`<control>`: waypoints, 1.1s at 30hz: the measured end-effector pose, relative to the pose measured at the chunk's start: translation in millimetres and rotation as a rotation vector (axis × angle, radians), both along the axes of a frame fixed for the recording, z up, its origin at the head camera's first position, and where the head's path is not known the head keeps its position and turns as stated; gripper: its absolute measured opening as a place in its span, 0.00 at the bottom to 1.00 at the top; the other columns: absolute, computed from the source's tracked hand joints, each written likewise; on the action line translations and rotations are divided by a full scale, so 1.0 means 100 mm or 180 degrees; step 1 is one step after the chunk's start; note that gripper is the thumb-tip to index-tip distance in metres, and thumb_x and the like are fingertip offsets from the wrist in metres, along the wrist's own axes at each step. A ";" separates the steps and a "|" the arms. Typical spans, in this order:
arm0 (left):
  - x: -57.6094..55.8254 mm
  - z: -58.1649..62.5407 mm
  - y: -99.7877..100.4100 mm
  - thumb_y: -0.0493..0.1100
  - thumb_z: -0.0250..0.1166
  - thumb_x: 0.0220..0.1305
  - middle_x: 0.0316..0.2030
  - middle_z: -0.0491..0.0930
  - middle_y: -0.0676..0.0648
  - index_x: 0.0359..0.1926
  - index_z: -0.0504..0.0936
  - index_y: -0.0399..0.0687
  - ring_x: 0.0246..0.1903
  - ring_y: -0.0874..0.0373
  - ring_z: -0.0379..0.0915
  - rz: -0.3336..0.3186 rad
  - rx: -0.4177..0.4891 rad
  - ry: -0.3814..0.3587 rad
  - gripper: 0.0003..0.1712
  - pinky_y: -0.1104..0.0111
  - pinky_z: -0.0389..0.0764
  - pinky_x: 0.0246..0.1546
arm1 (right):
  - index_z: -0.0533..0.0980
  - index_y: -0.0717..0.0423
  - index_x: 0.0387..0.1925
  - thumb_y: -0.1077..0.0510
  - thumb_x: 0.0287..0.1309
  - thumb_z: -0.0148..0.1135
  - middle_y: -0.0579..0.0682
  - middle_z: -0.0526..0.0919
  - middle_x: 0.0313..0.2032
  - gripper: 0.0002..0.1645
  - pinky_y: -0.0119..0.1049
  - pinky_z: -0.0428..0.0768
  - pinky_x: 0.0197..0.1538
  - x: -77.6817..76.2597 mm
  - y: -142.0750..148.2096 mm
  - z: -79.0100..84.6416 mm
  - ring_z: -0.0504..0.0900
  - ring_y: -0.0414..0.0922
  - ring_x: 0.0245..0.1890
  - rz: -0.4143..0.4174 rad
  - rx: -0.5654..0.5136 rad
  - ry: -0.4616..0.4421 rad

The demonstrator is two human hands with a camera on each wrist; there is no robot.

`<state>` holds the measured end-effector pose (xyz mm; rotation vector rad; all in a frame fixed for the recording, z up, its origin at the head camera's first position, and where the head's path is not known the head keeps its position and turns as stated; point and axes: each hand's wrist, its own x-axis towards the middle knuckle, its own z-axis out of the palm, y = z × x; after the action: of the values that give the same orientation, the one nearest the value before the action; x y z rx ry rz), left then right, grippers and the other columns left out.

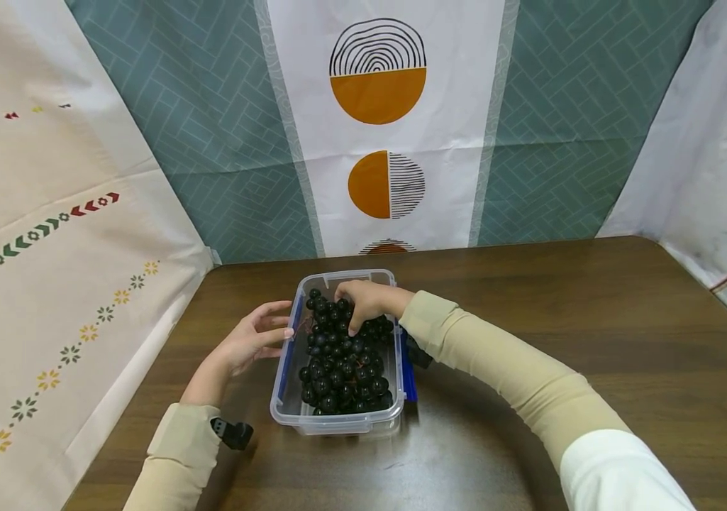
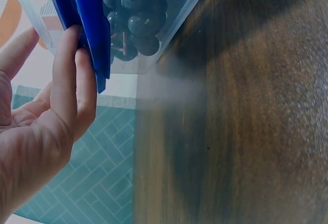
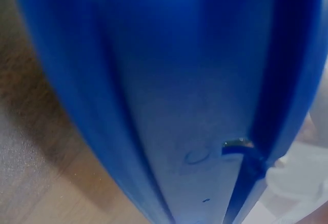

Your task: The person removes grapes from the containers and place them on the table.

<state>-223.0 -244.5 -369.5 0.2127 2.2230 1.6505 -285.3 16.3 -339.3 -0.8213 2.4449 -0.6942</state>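
Note:
A clear plastic food container (image 1: pixel 337 424) stands lidless on the table, with dark grapes (image 1: pixel 337 376) heaped inside. My right hand (image 1: pixel 371 299) reaches in over its right side and grips the grapes near the far end, thumb and curled fingers around them. At the left wall is my left hand (image 1: pixel 251 342), fingers spread and fairly straight. In the left wrist view its fingertips touch the blue latch flap (image 2: pixel 87 24) hanging at the side, while one digit reaches the rim. Another blue flap (image 3: pixel 179 90) fills the right wrist view and hides the right hand there.
The brown wooden table (image 1: pixel 529 284) extends on both sides of the container. Behind it hangs a green and white patterned cloth (image 1: pixel 242 177). A cream embroidered cloth (image 1: pixel 82 248) borders the left, and a pale curtain (image 1: pixel 708 128) the right.

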 end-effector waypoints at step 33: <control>-0.02 -0.03 -0.02 0.41 0.62 0.64 0.64 0.60 0.31 0.71 0.55 0.46 0.48 0.55 0.75 0.0030 0.0056 -0.0045 0.38 0.55 0.79 0.47 | 0.74 0.55 0.55 0.66 0.49 0.69 0.57 0.77 0.51 0.29 0.41 0.78 0.50 -0.01 0.09 0.05 0.75 0.50 0.53 -0.0017 -0.0543 -0.0006</control>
<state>-224.7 -246.2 -372.2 0.1947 2.2031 1.6718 -286.4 24.9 -334.7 -0.8778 2.4115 -0.9152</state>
